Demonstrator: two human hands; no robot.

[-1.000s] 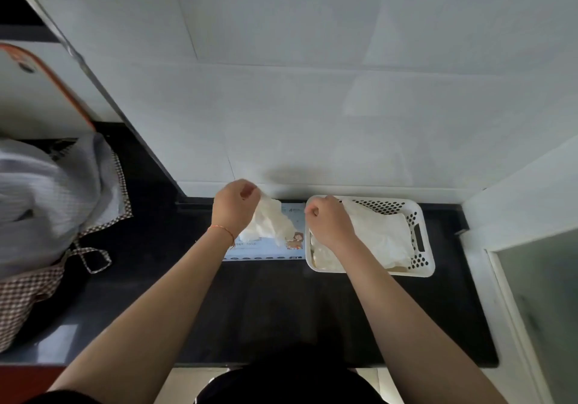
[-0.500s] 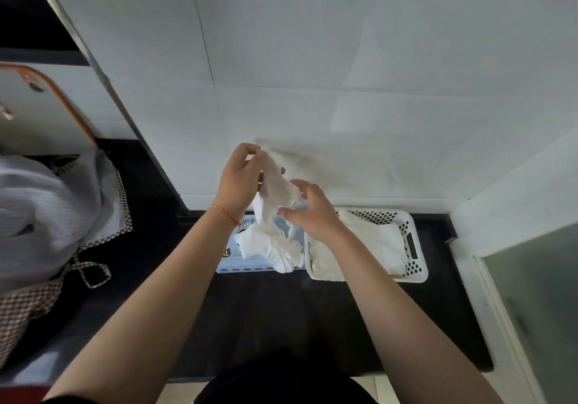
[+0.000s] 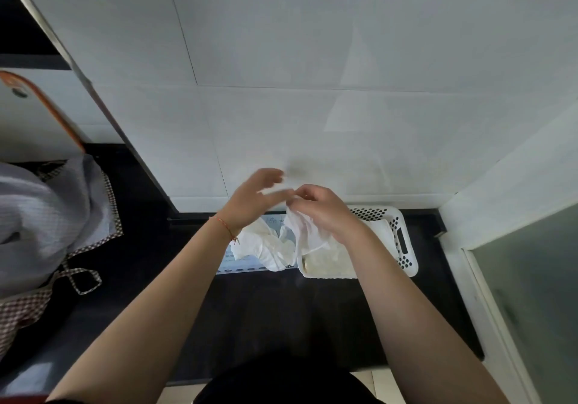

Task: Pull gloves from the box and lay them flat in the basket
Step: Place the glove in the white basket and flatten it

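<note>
A thin white glove (image 3: 308, 231) hangs from my right hand (image 3: 319, 209), whose curled fingers pinch its upper edge above the gap between box and basket. My left hand (image 3: 253, 198) hovers just left of it with fingers spread and blurred, holding nothing that I can make out. The glove box (image 3: 237, 267) lies flat on the black counter, with a crumpled bunch of gloves (image 3: 266, 247) sticking out of its top. The white perforated basket (image 3: 403, 241) stands right of the box, with pale gloves lying in it, partly hidden by my right forearm.
White tiled wall rises right behind box and basket. A grey cloth with checked trim (image 3: 47, 215) lies on the counter at the left. A white ledge and a frosted glass panel (image 3: 531, 294) bound the right side. Black counter (image 3: 266, 316) stretches towards me.
Both hands have come down from the raised position. The glove has passed from my left hand's grip to my right hand's pinch, and my left hand has opened.
</note>
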